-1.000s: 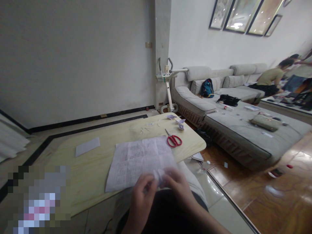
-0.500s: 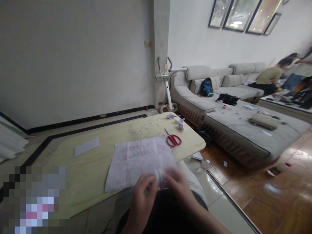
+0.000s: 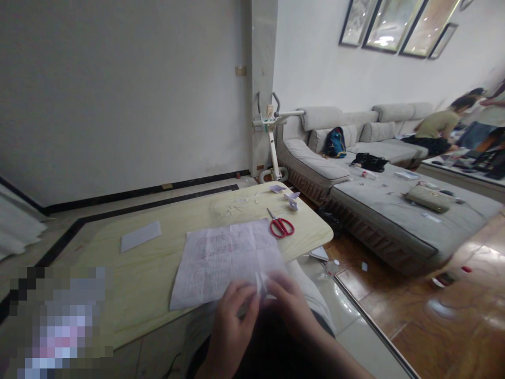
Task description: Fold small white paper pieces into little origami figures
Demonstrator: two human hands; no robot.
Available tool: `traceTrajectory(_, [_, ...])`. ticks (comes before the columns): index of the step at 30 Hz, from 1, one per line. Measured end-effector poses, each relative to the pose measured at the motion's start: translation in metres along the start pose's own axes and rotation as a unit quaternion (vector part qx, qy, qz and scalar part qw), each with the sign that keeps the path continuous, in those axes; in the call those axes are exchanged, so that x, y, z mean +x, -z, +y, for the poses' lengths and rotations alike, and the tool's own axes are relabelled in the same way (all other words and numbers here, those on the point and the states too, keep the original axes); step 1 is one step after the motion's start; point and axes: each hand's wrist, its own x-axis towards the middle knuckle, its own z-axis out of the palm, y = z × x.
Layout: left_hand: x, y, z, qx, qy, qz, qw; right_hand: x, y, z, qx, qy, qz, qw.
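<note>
A plain grey wall [image 3: 130, 95] in dim light fills the left side above a black baseboard [image 3: 106, 200], with a white curtain [image 3: 18, 226] at its far left and a pillar [image 3: 263, 58] where it meets a brighter white wall [image 3: 315, 68] hung with framed pictures [image 3: 390, 26]. Along that wall runs a long grey sofa [image 3: 374, 210], with white exercise equipment [image 3: 272, 147] at its near end and a low table [image 3: 461, 172] on the far right. A pale yellow desk [image 3: 150, 287] with rounded corners stands in front, over light tiles [image 3: 351, 326] bordering a glossy brown floor [image 3: 384, 302] that catches bright reflections.
</note>
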Motion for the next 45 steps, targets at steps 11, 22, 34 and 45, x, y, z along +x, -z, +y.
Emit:
traceTrajectory(11, [-0.005,-0.004,-0.006,0.067,-0.069,-0.013,0.995,-0.002,-0.006,-0.006,-0.014,-0.011,0.031,0.999])
traceTrajectory(22, [-0.008,-0.003,-0.006,0.068,-0.073,-0.048,0.994,-0.003,-0.006,-0.008,-0.055,0.018,0.024,0.998])
traceTrajectory(34, [-0.001,0.001,-0.007,0.155,-0.107,-0.011,0.982,-0.004,-0.006,-0.009,-0.111,0.067,0.006,0.992])
traceTrajectory(45, [0.005,0.008,-0.010,-0.055,0.055,0.050,0.996,0.009,0.006,-0.007,-0.151,0.125,0.035,0.980])
